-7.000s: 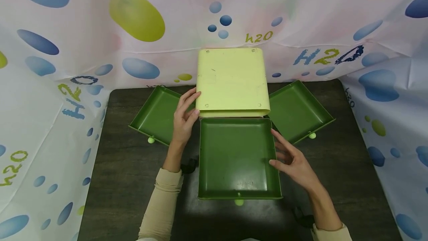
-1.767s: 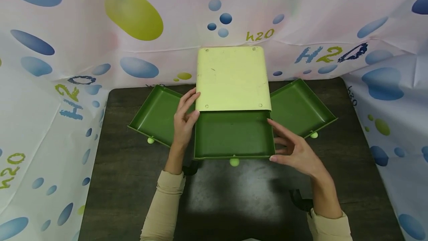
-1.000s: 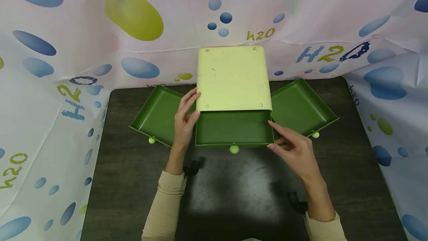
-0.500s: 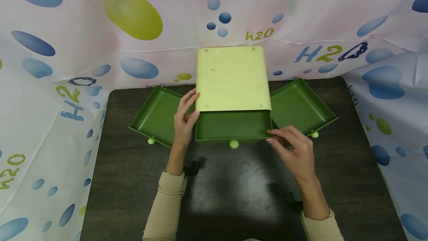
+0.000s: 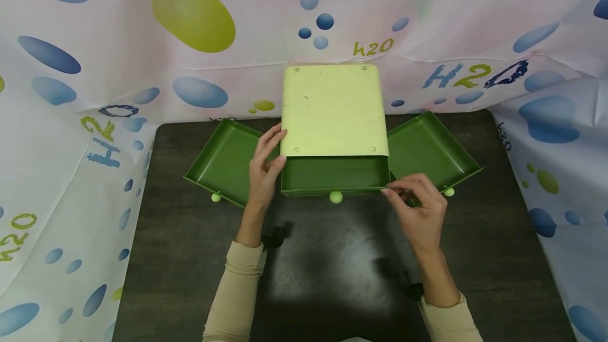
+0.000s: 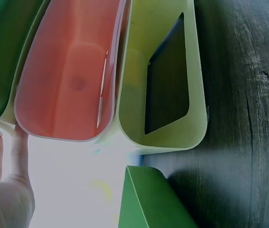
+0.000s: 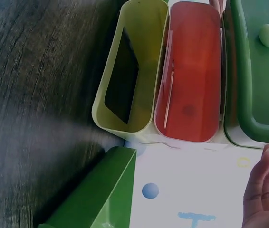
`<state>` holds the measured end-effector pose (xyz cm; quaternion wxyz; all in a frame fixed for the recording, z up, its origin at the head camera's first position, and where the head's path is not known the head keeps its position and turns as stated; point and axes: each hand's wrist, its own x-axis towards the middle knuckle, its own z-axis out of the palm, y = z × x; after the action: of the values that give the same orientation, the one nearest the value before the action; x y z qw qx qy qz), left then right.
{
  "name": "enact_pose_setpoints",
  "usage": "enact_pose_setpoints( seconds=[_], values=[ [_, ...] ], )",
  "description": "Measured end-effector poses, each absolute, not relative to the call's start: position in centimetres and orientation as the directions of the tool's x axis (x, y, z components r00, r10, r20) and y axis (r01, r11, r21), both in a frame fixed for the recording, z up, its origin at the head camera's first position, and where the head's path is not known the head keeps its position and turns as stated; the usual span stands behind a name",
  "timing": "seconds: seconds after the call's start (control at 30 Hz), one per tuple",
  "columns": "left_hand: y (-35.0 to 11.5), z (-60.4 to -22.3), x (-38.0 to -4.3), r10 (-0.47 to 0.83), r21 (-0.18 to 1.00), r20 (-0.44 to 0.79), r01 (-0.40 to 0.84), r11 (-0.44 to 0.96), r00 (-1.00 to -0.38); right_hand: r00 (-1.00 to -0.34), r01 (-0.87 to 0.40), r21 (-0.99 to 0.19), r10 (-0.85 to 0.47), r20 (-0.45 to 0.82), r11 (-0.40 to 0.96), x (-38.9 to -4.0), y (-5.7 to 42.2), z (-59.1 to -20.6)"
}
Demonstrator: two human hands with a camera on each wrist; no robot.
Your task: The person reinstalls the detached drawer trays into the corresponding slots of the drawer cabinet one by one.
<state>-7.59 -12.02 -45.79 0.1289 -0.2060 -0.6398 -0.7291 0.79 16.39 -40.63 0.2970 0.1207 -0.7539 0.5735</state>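
Note:
A light-yellow organizer shell (image 5: pixel 334 110) tops a stack, with a green drawer (image 5: pixel 334 172) partly slid into it, its round knob (image 5: pixel 335 197) facing the front. My left hand (image 5: pixel 262 178) rests along the shell's left side, fingers mostly straight. At the drawer's front right corner, my right hand (image 5: pixel 420 210) pinches the rim between thumb and forefinger. The wrist views show the stack sideways: below the drawer's tier come an open-fronted red shell (image 7: pixel 191 76) and a yellow shell (image 6: pixel 168 133), neither with a drawer in it.
Two more green drawers lie angled on the dark table (image 5: pixel 328 268): one behind my left hand (image 5: pixel 223 157), another beyond my right (image 5: pixel 432 152). A patterned white curtain (image 5: pixel 266 15) hangs behind the stack and along both sides.
The middle green drawer, earlier fully in front of the top shell, has slid back well into it. My right hand has moved back with it, fingers closing on the corner. The left hand stays put.

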Motion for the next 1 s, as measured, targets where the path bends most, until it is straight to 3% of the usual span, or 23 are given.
enact_pose_setpoints(
  seconds=[0.27,1.0],
  values=[
    [-11.8,-45.6,-7.7,0.089,0.885,0.455,0.439,-0.154,-0.886,-0.769,-0.54,-0.792,0.216,0.602,0.285,0.6,16.5,-41.3],
    [-11.8,-45.2,-7.5,0.037,0.873,0.471,0.46,-0.163,-0.881,-0.797,-0.486,-0.818,0.228,0.559,0.307,-1.5,16.1,-40.6]
  ],
)
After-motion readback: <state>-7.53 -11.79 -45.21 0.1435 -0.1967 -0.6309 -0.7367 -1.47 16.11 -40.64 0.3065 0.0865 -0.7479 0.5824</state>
